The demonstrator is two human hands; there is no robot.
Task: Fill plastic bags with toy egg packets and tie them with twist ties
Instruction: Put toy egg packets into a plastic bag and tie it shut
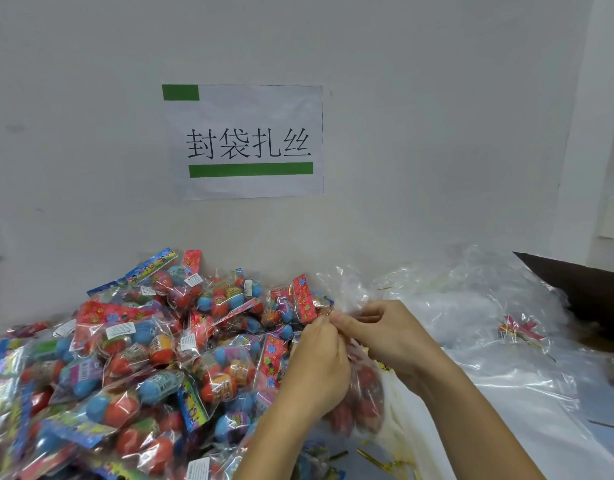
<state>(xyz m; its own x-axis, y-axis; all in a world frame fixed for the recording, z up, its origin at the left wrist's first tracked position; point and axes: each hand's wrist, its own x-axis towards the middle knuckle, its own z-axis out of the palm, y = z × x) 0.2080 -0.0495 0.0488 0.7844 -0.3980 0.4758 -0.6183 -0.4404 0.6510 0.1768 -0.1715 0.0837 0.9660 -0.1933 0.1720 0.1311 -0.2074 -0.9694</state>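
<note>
A clear plastic bag point(362, 393) filled with red toy eggs stands upright in front of me. My left hand point(316, 368) and my right hand point(385, 332) meet at its gathered neck, fingers curled and pinching a thin gold twist tie point(328, 312) there. A big heap of toy egg packets point(143, 358), blue and red eggs under bright card headers, covers the table to the left. Loose gold twist ties point(375, 460) lie on the table near my forearms.
A pile of empty clear plastic bags point(472, 306) spreads over the right side, with one tied packet point(520, 329) lying on it. A dark cardboard flap point(575, 282) juts in at the far right. A paper sign point(248, 142) hangs on the white wall behind.
</note>
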